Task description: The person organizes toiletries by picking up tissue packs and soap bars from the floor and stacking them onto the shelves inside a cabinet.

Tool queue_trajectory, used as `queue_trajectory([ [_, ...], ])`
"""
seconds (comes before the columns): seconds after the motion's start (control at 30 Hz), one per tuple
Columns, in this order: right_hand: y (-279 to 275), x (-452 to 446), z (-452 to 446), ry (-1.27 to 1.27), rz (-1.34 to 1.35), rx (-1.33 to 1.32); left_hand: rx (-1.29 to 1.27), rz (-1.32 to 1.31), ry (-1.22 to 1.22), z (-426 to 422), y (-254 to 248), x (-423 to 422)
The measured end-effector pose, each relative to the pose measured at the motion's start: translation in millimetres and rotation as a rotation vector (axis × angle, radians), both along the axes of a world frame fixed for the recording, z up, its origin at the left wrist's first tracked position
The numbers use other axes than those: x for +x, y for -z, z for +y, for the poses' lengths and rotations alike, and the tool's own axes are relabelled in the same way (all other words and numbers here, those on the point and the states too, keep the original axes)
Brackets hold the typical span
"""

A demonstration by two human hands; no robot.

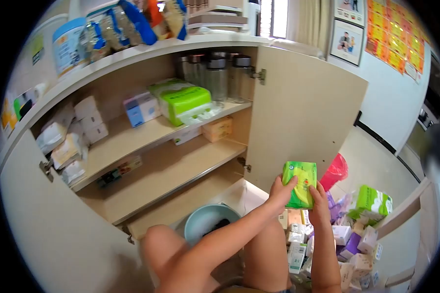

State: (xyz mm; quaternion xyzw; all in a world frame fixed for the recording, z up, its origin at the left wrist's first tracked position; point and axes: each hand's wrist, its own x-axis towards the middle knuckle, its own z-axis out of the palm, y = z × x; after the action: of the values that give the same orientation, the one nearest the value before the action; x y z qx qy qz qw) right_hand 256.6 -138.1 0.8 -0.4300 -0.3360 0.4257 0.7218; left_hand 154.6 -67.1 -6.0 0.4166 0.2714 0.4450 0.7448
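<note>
A green-and-yellow soft packet (299, 185) is held upright between my two hands, in front of the cabinet's right door. My left hand (280, 191) grips its left side, thumb over the front. On the opposite edge, my right hand (319, 202) has its fingers closed against the packet. Beneath my hands lies a pile of boxes and tissue packs, among them a white-and-green box (297, 258) and a purple pack (349, 246). What kind of goods the packet holds is too small to read.
The open cabinet's upper shelf (132, 134) carries a green tissue bundle (183, 100), a blue-and-white box (142, 108), white packs (90, 119) and glass jars (217, 78). A blue basin (203, 215) stands by my knees. The right door (303, 107) swings outward; a pink bin (336, 171) sits behind it.
</note>
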Motion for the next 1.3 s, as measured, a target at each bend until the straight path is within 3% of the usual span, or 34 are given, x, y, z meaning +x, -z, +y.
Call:
queue_trajectory([
  [0.23,-7.5,-66.3,51.9,-0.331,0.011,-0.063,-0.018,0.076,-0.261,32.7,-4.1,-88.4],
  [0.47,-15.0,-135.8,86.5,-0.563,-0.164,-0.18,-0.113,0.016,-0.434,40.7,-15.4,-171.1],
  [0.67,-18.7,-172.4,114.9,-0.745,-0.235,-0.257,-0.132,-0.051,-0.458,47.2,-15.2,-215.7],
  [0.8,-10.3,-190.1,124.5,-0.794,-0.277,-0.268,-0.171,-0.047,-0.544,45.5,-14.0,-233.0],
  [0.97,12.8,-196.8,129.1,-0.915,-0.137,-0.416,-0.217,0.019,-0.614,47.3,-2.4,-245.6],
  [1.2,18.2,-192.9,136.6,-0.86,-0.202,-0.417,-0.258,-0.115,-0.466,58.8,21.8,-252.4],
  [1.3,19.7,-189.7,138.7,-0.846,-0.202,-0.424,-0.323,-0.044,-0.51,64.5,26.9,-257.8],
])
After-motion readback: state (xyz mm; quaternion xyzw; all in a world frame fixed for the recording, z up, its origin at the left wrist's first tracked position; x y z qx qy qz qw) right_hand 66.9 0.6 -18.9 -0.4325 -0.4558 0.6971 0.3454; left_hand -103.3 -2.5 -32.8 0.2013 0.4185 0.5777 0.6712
